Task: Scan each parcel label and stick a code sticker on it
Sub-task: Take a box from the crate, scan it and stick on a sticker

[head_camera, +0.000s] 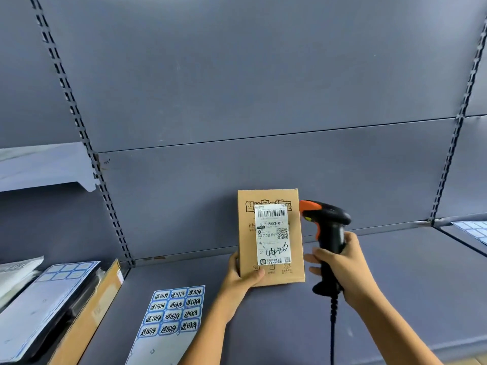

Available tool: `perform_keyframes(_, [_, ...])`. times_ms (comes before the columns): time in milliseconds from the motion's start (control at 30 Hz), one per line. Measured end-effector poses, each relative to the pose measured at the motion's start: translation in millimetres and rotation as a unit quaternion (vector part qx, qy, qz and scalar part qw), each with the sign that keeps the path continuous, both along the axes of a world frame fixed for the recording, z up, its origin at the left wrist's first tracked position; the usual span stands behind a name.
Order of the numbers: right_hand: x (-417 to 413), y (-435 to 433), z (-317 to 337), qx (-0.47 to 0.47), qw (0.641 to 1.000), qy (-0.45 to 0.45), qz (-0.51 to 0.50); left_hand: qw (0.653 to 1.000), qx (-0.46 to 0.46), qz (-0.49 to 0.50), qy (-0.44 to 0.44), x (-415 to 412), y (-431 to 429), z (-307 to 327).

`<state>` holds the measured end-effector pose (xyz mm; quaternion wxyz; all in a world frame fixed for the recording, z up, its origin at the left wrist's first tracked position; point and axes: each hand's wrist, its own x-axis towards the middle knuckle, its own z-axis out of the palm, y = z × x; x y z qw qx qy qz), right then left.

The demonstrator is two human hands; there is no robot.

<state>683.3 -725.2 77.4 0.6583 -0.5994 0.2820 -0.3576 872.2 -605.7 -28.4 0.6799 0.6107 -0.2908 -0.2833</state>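
Now scanning: left hand [243, 279] grips box [271, 237] mid-frame, right hand [340, 262] wraps scanner [328, 233] beside label [271, 234]. Next: sticker from sheet [172, 312], lower centre.

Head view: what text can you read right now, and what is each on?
"855-855S-011": label on the box.
"退回件": every sticker on the sticker sheet.
"科技": printed on the box, left of the label.
Handwritten marks on the label: unclear.
Label small print and the box's large characters, partly covered: unreadable.
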Motion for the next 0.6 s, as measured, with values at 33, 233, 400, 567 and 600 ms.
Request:
perform_keyframes(33, [0,8,5,-0.032,0.999,0.016,0.004,1.000,0.004,-0.005,-0.008,0,-1,2])
perform_keyframes(233, [0,41,14,-0.183,0.978,0.098,-0.028,1.000,0.014,-0.003,-0.024,2,-4,2])
perform_keyframes(400, [-5,47,15,-0.201,0.973,0.108,-0.035,0.998,0.043,-0.025,-0.045,3,-5,3])
perform_keyframes(567, [-6,46,14,-0.193,0.975,0.109,-0.022,0.993,0.076,-0.036,-0.080,0,-7,5])
perform_keyframes(600, [-6,46,14,-0.189,0.976,0.108,-0.022,0.993,0.081,-0.032,-0.082,0,-7,5])
